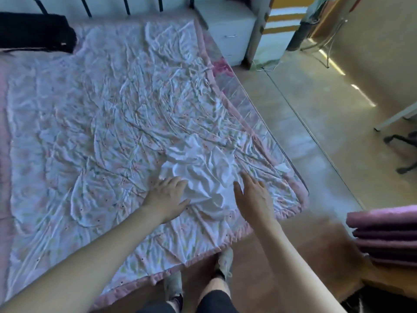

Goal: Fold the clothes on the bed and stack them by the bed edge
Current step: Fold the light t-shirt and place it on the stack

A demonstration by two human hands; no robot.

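A crumpled white garment (203, 170) lies on the bed's floral quilt (101, 114), near the bed's right corner. My left hand (168, 196) rests flat at the garment's left edge, fingers spread and touching the cloth. On the garment's right side my right hand (252, 197) hovers over or presses on it, fingers apart. Neither hand grips anything. A dark folded garment (33, 32) sits at the far left of the bed by the headboard.
A stack of folded purple cloths (383, 233) sits on a surface at the right. A white nightstand (228, 30) stands beyond the bed's far corner. The tan floor (316, 132) lies to the right of the bed, with chair legs (404, 150) at the far right.
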